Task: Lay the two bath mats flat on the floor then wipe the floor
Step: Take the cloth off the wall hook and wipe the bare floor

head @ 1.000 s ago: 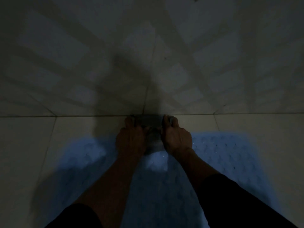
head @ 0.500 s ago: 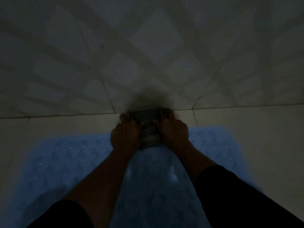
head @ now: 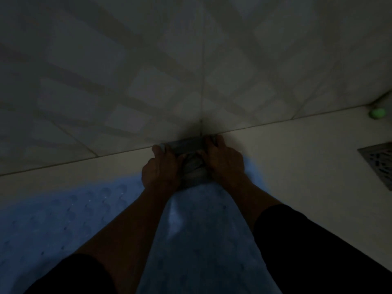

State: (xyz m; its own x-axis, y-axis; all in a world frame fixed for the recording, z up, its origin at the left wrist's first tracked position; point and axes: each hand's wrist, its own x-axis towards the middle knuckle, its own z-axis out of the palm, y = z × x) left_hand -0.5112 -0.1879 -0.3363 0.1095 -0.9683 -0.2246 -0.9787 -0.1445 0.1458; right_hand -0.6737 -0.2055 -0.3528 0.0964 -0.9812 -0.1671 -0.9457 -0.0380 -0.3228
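Observation:
The room is dim. A grey cloth point(head: 187, 148) is pressed on the pale floor tiles where the floor meets the wall. My left hand point(head: 162, 169) holds down its left side and my right hand point(head: 223, 161) its right side, fingers curled over the cloth's far edge. A blue bath mat point(head: 63, 217) with round bumps lies flat on the floor beneath my forearms, spreading to the lower left. Whether this is one mat or two overlapping I cannot tell.
The tiled wall point(head: 148, 71) rises straight ahead. A metal floor drain grate point(head: 379, 164) sits at the right edge. A small green object point(head: 377, 113) lies by the wall at the far right. Bare floor point(head: 297, 166) shows right of the mat.
Both hands and the cloth have slid along the wall base to the right; the view has shifted, and the drain grate and green object now show at the right.

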